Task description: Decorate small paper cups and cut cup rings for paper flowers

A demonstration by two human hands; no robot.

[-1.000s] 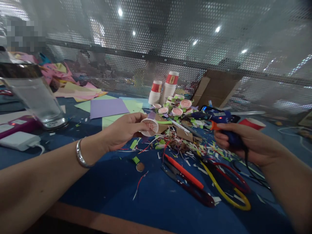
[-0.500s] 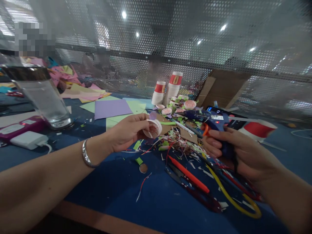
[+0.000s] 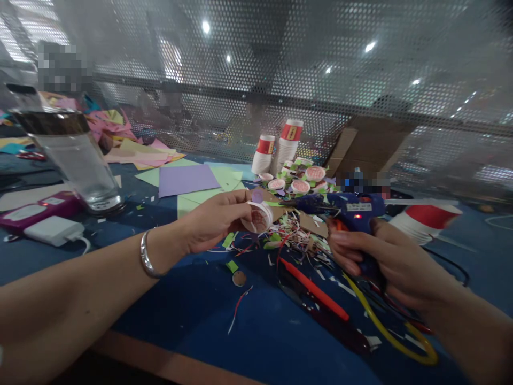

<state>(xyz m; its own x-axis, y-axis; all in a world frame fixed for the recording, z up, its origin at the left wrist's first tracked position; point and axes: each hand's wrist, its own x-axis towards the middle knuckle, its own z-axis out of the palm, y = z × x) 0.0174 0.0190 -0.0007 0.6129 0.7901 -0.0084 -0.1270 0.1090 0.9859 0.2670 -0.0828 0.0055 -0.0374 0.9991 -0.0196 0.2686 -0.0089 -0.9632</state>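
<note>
Between the thumb and fingers of my left hand (image 3: 214, 222) is a round cut-off paper cup bottom (image 3: 262, 218), its patterned face turned towards me. A purple paper tab (image 3: 257, 197) stands at its top and a green strip sticks out to the right. My right hand (image 3: 388, 256) is wrapped round the handle of a blue hot glue gun (image 3: 336, 203), with a finger at the orange trigger. The nozzle points left, close to the green strip; I cannot tell whether they touch. A red light glows on the gun, and a clear glue stick juts from its back.
Paper scraps (image 3: 298, 230), a red pen (image 3: 315, 289) and dark scissors (image 3: 316, 315) lie between the hands. Behind stand stacked paper cups (image 3: 286, 147) and more cup bottoms (image 3: 300, 186). Left are a water bottle (image 3: 76, 166), a purple power strip (image 3: 40, 208) and purple paper (image 3: 188, 179).
My right hand has brought the glue gun left and slightly down, so its nozzle is nearer the cup bottom. The left hand keeps its hold. The view has shifted slightly.
</note>
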